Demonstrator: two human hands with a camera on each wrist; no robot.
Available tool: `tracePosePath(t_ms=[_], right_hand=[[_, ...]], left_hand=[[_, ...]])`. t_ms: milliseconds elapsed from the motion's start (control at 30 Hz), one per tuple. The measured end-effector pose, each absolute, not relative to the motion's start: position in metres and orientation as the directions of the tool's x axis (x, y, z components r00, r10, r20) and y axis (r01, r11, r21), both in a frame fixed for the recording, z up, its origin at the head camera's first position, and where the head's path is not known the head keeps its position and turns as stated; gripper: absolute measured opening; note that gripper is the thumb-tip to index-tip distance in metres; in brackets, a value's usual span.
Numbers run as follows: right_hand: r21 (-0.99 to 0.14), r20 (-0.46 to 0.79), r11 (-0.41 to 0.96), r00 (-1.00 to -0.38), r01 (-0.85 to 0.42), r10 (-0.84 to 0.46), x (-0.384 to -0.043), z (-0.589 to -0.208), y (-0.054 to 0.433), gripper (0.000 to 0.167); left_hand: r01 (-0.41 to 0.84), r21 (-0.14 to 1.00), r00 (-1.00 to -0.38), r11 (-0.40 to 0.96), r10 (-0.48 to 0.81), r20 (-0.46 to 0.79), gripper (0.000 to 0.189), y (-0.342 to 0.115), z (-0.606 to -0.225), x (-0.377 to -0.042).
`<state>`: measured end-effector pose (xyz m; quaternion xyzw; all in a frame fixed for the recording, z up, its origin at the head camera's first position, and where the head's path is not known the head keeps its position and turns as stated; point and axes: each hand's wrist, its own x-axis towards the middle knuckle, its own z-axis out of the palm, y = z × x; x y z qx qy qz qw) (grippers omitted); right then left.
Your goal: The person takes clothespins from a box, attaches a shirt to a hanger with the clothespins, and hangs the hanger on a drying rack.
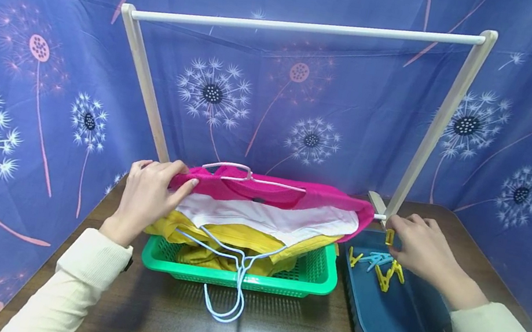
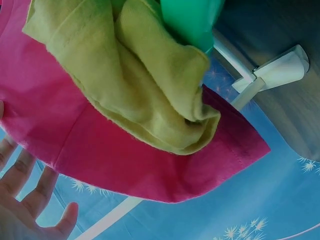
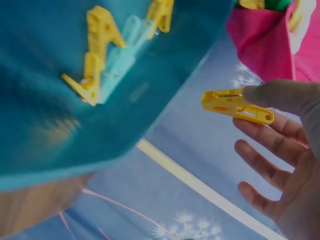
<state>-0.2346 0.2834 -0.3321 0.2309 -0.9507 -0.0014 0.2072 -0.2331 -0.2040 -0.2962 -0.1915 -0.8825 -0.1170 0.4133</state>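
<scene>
My left hand (image 1: pixel 146 199) pinches the left end of a pink garment (image 1: pixel 324 196) between thumb and fingers. A white hanger (image 1: pixel 273 184) sits in that garment's neck. Over it lie a white garment (image 1: pixel 268 216) and a yellow garment (image 1: pixel 233 235), with blue hangers (image 1: pixel 242 268) whose hooks point toward me. All of these rest on a green basket (image 1: pixel 236 280). In my right hand (image 1: pixel 423 251) a yellow clothespin (image 3: pixel 235 106) is pinched between thumb and forefinger, above the dark blue tray (image 1: pixel 387 327). The other right fingers are spread loosely.
A clothes rack with a white bar (image 1: pixel 310 28) and wooden posts (image 1: pixel 445 119) stands behind the basket. Several yellow clothespins (image 1: pixel 387 277) and light blue clothespins (image 1: pixel 377 260) lie in the tray. A blue patterned cloth (image 1: pixel 276 103) surrounds the brown table (image 1: pixel 156 318).
</scene>
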Motion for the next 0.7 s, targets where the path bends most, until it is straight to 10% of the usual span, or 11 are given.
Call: tracePosePath(t_ms=[700], right_hand=[[0.055, 0.61, 0.879, -0.681, -0.474, -0.406, -0.236, -0.27, 0.258, 0.031]], left_hand=[[0.38, 0.106, -0.672, 0.919, 0.195, 0.714, 0.02, -0.203, -0.293, -0.241]])
